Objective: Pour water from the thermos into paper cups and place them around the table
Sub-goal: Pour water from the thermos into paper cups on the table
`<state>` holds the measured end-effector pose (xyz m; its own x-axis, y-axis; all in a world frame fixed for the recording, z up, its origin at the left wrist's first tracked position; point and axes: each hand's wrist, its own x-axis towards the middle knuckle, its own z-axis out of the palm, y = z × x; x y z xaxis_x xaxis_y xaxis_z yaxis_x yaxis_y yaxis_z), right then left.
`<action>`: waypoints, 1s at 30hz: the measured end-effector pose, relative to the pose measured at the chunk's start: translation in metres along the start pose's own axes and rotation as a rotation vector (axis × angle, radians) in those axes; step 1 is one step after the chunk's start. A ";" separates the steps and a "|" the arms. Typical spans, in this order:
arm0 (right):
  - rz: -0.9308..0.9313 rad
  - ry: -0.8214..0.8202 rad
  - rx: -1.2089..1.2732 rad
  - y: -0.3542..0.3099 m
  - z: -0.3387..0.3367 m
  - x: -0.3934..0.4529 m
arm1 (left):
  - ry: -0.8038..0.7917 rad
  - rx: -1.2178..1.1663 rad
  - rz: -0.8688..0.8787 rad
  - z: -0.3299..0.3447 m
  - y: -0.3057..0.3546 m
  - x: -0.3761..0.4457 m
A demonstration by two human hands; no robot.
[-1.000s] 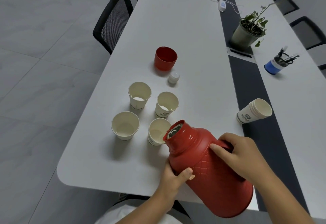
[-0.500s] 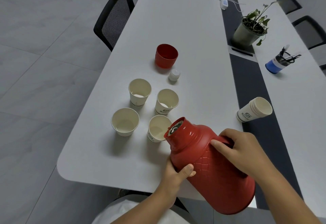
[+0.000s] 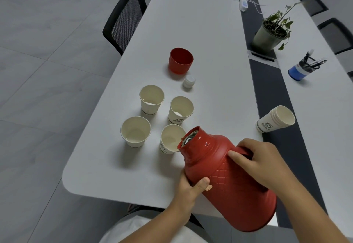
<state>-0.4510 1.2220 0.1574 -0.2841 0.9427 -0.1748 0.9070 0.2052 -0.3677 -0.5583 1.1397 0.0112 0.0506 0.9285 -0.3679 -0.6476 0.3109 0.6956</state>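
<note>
Thermos (image 3: 227,175) tilted hard, its open mouth hanging right over the rim of the nearest paper cup (image 3: 170,139). The right hand (image 3: 261,161) has its fingers curled round the handle, forefinger stretched along the red shoulder; the left hand (image 3: 188,186) cradles the body from beneath, thumb pressed on the quilted side. Risk from here, as a judgement: the mouth sits wide against a light cup, so a sudden gush could overshoot the rim or knock the cup over, and it stands just beyond the left thumb, near the table (image 3: 99,177) edge. Three more cups wait further out from the fingertips; how full they are cannot be told. As for writing, the cups carry a dark stylised "S" logo, clearest on the stack of cups (image 3: 275,119) lying past the right knuckles; the small text beneath is unreadable.
</note>
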 end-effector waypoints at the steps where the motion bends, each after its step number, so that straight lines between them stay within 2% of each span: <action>1: -0.002 0.001 -0.001 0.000 0.000 0.000 | 0.001 -0.002 0.001 0.000 0.000 0.000; 30: -0.020 -0.015 -0.008 0.001 -0.001 -0.001 | 0.007 0.003 -0.009 0.002 -0.001 -0.003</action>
<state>-0.4495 1.2219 0.1581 -0.3064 0.9346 -0.1809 0.9038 0.2259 -0.3635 -0.5561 1.1372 0.0125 0.0510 0.9243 -0.3783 -0.6452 0.3197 0.6939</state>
